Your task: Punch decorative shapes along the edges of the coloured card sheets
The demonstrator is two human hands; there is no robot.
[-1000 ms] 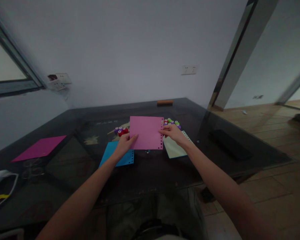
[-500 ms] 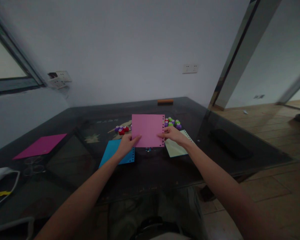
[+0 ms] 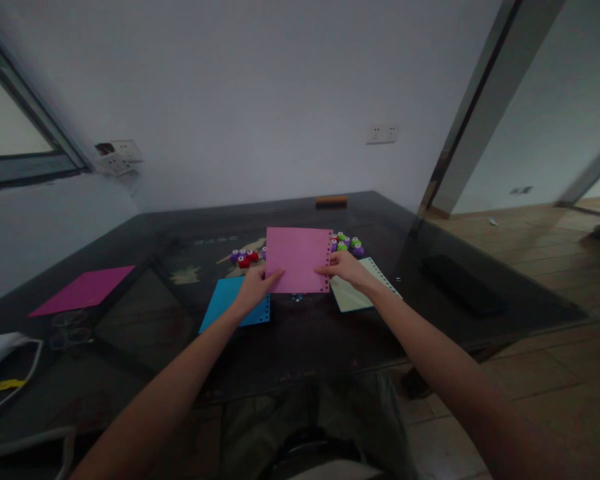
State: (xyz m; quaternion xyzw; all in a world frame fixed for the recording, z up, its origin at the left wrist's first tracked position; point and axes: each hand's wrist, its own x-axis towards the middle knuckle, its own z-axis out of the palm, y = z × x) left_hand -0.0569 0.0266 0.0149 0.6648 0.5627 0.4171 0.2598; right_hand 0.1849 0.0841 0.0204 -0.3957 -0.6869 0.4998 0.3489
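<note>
A pink sheet (image 3: 300, 257) with punched holes along its right edge is held up above the table. My left hand (image 3: 254, 288) pinches its lower left side, thumb on the near face. At the right edge, my right hand (image 3: 346, 268) grips it the same way, close to the holes. Below my left wrist lies a blue punched sheet (image 3: 223, 300). Under my right wrist is a pale green punched sheet (image 3: 351, 297). Behind the pink sheet, partly hidden, are several red and purple toy pieces (image 3: 243, 262) on the left and green and purple ones (image 3: 356, 245) on the right.
On the dark table (image 3: 300, 360) a magenta sheet (image 3: 84, 291) and a pair of glasses (image 3: 70, 330) lie at left, near a white device with a cord (image 3: 3, 350). A black case (image 3: 463, 283) rests at right; a brown block (image 3: 331, 201) is at the back.
The pink sheet has shifted very slightly right in the view, still between both hands. The camera view has moved a little; the grips look the same.
</note>
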